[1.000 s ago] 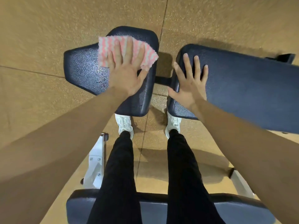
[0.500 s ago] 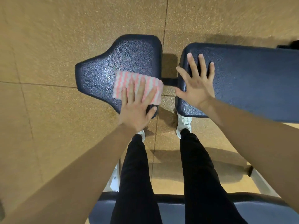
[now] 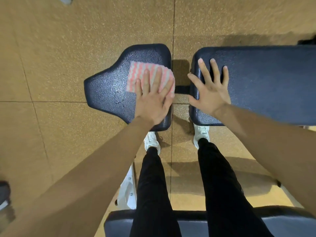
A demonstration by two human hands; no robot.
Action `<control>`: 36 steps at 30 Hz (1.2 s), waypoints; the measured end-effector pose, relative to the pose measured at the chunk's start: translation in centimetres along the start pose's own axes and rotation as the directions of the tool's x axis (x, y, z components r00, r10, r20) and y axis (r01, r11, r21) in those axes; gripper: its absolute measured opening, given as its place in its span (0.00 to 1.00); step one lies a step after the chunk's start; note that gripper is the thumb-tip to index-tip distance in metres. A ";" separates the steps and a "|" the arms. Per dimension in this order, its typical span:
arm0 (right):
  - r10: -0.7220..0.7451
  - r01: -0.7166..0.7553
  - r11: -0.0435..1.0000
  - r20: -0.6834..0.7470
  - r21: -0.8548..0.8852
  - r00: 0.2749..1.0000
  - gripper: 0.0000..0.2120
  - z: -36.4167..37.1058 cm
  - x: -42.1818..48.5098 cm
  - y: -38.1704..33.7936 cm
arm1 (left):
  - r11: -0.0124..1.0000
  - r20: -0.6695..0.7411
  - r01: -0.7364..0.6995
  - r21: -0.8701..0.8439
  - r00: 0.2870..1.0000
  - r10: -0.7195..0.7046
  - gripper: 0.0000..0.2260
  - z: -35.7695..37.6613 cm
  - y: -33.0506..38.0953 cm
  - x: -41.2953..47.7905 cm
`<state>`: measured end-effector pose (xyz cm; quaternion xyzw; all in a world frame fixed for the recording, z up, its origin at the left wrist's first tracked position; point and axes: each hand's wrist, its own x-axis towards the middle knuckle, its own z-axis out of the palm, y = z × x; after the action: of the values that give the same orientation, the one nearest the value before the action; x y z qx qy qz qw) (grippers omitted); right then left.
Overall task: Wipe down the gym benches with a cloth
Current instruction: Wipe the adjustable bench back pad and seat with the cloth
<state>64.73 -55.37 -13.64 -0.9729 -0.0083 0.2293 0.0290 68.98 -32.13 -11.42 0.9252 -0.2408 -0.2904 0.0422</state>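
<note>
A dark blue gym bench lies across the view in two pads: a small seat pad (image 3: pixel 109 89) on the left and a long back pad (image 3: pixel 266 82) on the right. A pink-and-white striped cloth (image 3: pixel 136 76) lies flat on the seat pad's right half. My left hand (image 3: pixel 153 98) presses on the cloth with straight, spread fingers. My right hand (image 3: pixel 209 89) rests flat on the near left end of the back pad, fingers straight. The seat pad looks wet and glossy left of the cloth.
Tan speckled rubber floor tiles (image 3: pixel 51 134) surround the bench. My legs in black trousers and white shoes (image 3: pixel 151 140) stand just before the pads. A second dark bench pad (image 3: pixel 193 224) crosses the bottom edge, with a white metal frame (image 3: pixel 127 190) beside my left leg.
My left hand slid the cloth from the seat pad's far edge toward me, then back up a little near the pad's right edge. My right hand stayed flat on the back pad.
</note>
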 end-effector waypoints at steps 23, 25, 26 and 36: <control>0.009 -0.009 1.000 -0.028 0.014 1.000 0.35 0.1 -0.2 -0.1 | 0.991 -0.023 0.125 -0.054 0.992 -0.127 0.32 -5.1 -8.7 6.6; 0.013 -0.013 1.000 -0.018 0.015 1.000 0.36 0.0 -0.2 -0.2 | 0.992 -0.067 0.119 0.038 0.991 -0.116 0.33 -3.1 -9.2 3.7; 0.013 -0.013 1.000 -0.009 0.012 1.000 0.37 -0.1 -0.2 -0.2 | 0.991 -0.089 0.117 0.070 0.990 -0.111 0.33 -2.1 -9.3 2.3; 0.024 -0.024 0.999 0.008 0.036 1.000 0.34 -0.4 -0.2 -0.4 | 0.969 -0.105 0.235 0.078 0.968 -0.227 0.38 5.9 -6.5 -9.2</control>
<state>64.70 -54.96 -13.18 -0.9713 0.0073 0.2336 0.0438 61.88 -21.72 -13.00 0.9607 -0.1419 -0.2377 -0.0223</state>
